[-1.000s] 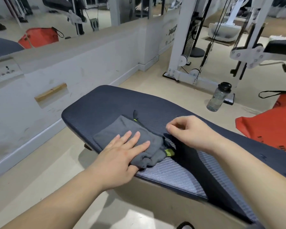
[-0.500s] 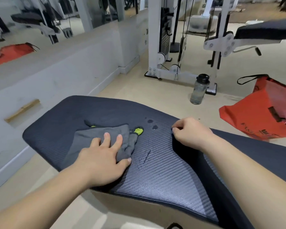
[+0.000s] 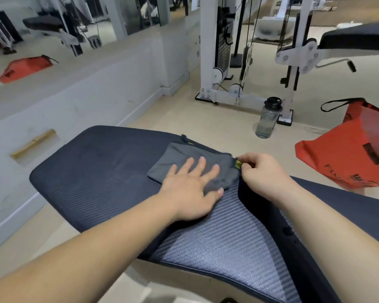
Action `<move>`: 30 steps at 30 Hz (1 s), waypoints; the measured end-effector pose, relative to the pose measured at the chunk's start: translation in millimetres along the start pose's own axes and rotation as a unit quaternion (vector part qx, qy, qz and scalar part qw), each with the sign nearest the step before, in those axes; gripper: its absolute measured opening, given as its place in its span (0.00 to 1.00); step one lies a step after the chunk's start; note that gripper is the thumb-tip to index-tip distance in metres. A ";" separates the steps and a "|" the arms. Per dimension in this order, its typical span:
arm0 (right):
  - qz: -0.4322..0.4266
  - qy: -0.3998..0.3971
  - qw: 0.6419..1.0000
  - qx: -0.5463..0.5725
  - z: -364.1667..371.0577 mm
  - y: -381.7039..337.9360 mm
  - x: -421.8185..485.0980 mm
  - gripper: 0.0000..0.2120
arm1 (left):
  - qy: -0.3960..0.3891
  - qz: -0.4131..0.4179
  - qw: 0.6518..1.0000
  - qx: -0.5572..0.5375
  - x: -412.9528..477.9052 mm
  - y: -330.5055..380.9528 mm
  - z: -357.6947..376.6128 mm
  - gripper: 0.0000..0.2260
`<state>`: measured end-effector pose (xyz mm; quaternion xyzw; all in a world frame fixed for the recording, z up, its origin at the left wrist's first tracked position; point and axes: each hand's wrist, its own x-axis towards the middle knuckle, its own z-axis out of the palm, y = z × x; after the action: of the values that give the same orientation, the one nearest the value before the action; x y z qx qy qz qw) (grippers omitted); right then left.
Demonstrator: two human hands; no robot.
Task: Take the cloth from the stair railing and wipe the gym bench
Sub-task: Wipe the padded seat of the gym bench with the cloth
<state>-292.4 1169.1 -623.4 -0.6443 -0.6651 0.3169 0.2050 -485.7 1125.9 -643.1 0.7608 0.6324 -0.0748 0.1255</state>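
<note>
The dark blue ribbed gym bench (image 3: 96, 167) fills the middle of the view. A folded grey cloth (image 3: 184, 156) with a small green tag (image 3: 238, 164) lies on its far right part. My left hand (image 3: 190, 191) presses flat on the cloth's near side, fingers spread and straight. My right hand (image 3: 265, 173) sits just right of the cloth at the gap between the two pads, its fingers curled over the pad's edge beside the green tag.
A clear water bottle (image 3: 268, 118) stands on the floor beyond the bench. A red bag (image 3: 354, 154) lies to the right. A white cable machine (image 3: 212, 51) and another padded bench (image 3: 354, 39) stand behind. A low white wall (image 3: 96, 95) with mirrors runs along the left.
My left hand has slid the cloth across the pad to the right and away from me, up to my right hand. The right hand has stayed at the gap.
</note>
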 end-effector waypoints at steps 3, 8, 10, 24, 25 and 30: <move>0.004 0.009 1.000 0.011 1.5 0.7 1.2 0.19 | 0.011 0.085 0.996 0.006 -8.4 -23.2 -1.4 0.30; -0.015 0.005 1.000 -0.011 2.5 -1.8 -2.2 0.19 | 0.028 -0.061 0.997 -0.042 36.0 -42.0 -9.4 0.30; -0.021 0.015 1.000 -0.017 1.1 -4.2 -4.1 0.19 | 0.035 -0.077 0.995 -0.046 33.9 -19.5 -1.0 0.31; -0.076 -0.070 0.990 -0.101 9.9 -28.9 -30.0 0.10 | 0.061 -0.141 0.985 -0.081 -66.8 -71.5 17.1 0.28; -0.079 -0.070 0.988 -0.109 9.7 -30.9 -30.8 0.11 | 0.063 -0.146 0.984 -0.074 -72.7 -59.0 22.9 0.29; -0.095 -0.075 0.988 -0.094 10.9 -40.2 -35.2 0.11 | 0.051 -0.012 0.998 -0.020 -146.4 -0.7 41.3 0.29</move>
<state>-326.0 1134.0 -598.9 -0.5695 -0.7632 0.2797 0.1228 -512.2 976.2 -642.8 0.7533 0.6483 -0.0246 0.1079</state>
